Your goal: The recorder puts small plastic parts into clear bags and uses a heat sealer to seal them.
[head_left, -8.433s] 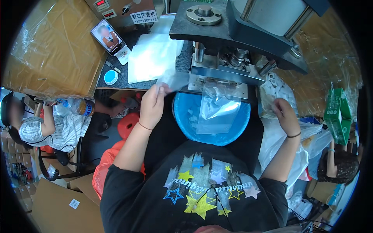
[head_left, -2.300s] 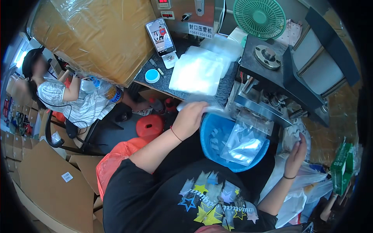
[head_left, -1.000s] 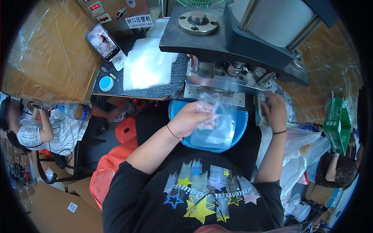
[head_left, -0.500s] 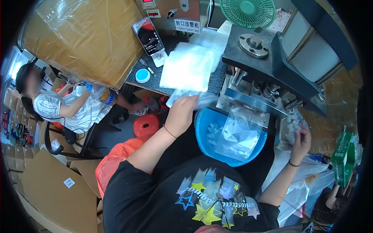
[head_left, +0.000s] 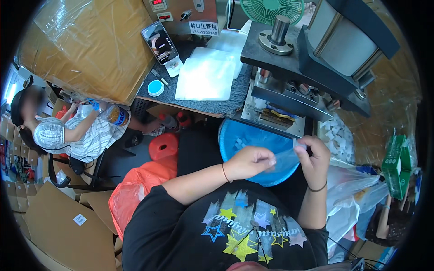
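Above the blue basin (head_left: 221, 141), a clear plastic bag (head_left: 285, 161) stretches between my two hands. My left hand (head_left: 249, 163) has its fingers pinched together at the bag's left side. On the other side, my right hand (head_left: 315, 159) grips the bag's edge between thumb and fingers, with a small whitish piece (head_left: 297, 142) at the fingertips. Just beyond the hands is a press machine (head_left: 289, 97), its lower die bed (head_left: 278, 118) uncovered. Several small white pieces (head_left: 240, 143) lie in the basin, partly hidden by my left hand.
Flat clear bags (head_left: 205, 80) are stacked on the table beside a phone (head_left: 160, 43) and a round blue-lidded tub (head_left: 155, 88). Many white pieces (head_left: 337, 137) fill a container at right. A red stool (head_left: 163, 146) stands left; a seated person (head_left: 68, 131) is farther left.
My left hand has come from the bag stack to above the basin with a bag. My right hand has left the white pieces and joined it. The bag hanging from the press is gone.
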`<state>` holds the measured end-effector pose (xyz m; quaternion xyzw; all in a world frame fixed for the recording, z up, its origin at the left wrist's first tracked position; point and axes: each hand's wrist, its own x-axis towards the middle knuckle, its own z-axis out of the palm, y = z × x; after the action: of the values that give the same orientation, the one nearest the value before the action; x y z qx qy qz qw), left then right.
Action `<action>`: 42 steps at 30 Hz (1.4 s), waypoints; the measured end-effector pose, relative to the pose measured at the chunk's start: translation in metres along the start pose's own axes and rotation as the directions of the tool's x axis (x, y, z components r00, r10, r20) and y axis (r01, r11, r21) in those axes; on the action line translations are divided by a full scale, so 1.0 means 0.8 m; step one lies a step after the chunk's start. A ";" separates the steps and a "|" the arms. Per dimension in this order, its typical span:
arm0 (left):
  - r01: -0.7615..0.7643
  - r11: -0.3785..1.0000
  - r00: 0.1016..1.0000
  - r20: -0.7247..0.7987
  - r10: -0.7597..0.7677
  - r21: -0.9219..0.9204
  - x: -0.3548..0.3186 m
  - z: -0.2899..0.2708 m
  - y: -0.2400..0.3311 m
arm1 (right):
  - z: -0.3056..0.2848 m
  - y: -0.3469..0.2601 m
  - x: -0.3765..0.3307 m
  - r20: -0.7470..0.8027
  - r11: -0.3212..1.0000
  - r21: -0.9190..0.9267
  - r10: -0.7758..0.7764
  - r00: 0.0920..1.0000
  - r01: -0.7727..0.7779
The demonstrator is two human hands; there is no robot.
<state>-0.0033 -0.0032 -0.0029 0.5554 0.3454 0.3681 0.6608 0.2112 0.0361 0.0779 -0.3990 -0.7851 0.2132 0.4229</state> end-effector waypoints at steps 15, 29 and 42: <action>0.389 0.838 0.921 0.177 -0.346 -0.383 -0.001 -0.007 -0.012 | -0.077 0.066 -0.001 -0.064 0.663 -0.726 0.203 0.977 -0.185; 0.010 0.974 0.955 -0.288 -0.077 -0.227 0.042 -0.056 -0.005 | -0.075 0.130 -0.013 -0.035 0.660 -0.687 0.387 0.921 -0.304; 0.158 0.373 0.762 -0.353 0.543 0.914 -0.038 -0.168 0.007 | -0.073 0.139 -0.021 -0.391 0.780 -0.567 0.027 0.920 -0.263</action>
<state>-0.1351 0.0353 -0.0152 0.7099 0.6070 0.3544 0.0442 0.3150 0.0877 0.0269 -0.6062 -0.6862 -0.0958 0.3904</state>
